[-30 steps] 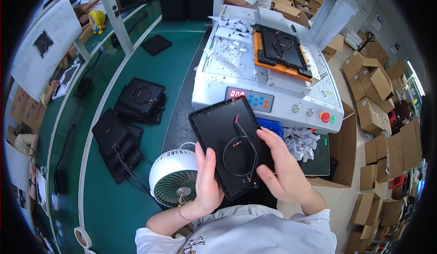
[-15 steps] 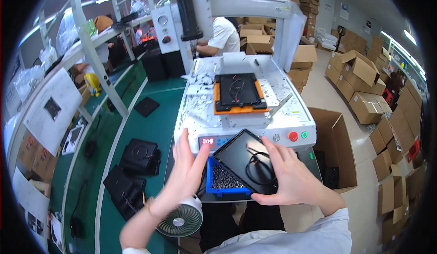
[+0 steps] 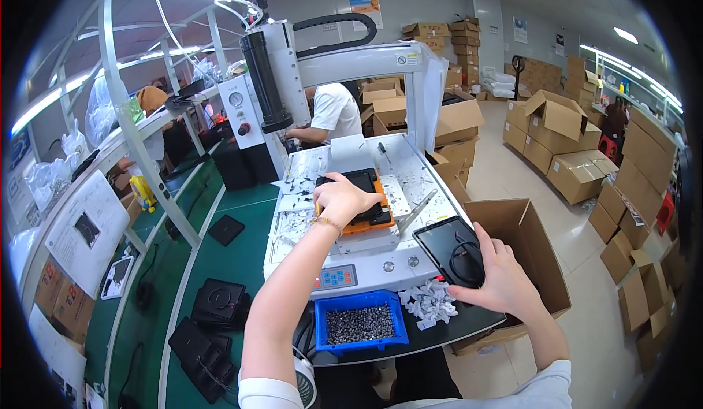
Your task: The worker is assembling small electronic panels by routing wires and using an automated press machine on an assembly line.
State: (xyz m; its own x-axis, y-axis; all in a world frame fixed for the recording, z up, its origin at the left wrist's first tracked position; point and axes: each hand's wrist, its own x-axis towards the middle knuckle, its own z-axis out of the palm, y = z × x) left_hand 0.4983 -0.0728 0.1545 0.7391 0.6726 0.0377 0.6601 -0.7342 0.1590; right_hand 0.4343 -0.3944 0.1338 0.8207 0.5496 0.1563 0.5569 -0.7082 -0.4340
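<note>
The left hand [image 3: 344, 200] reaches forward and lies, fingers curled, on the flat black plastic panel [image 3: 359, 183] seated in the orange rectangular fixture tray [image 3: 370, 224] on the white machine bed [image 3: 410, 182]; the right hand [image 3: 496, 276] grips a second flat black rectangular panel with a looped black cable [image 3: 452, 246] by its near edge, tilted just right of the machine; a blue plastic bin of small dark screws [image 3: 359, 324] sits on the surface below, beside crumpled white paper scraps [image 3: 428, 300].

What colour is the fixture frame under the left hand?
Orange: the fixture frame edges a black panel that the left hand rests on. Head view, the only one.
</note>
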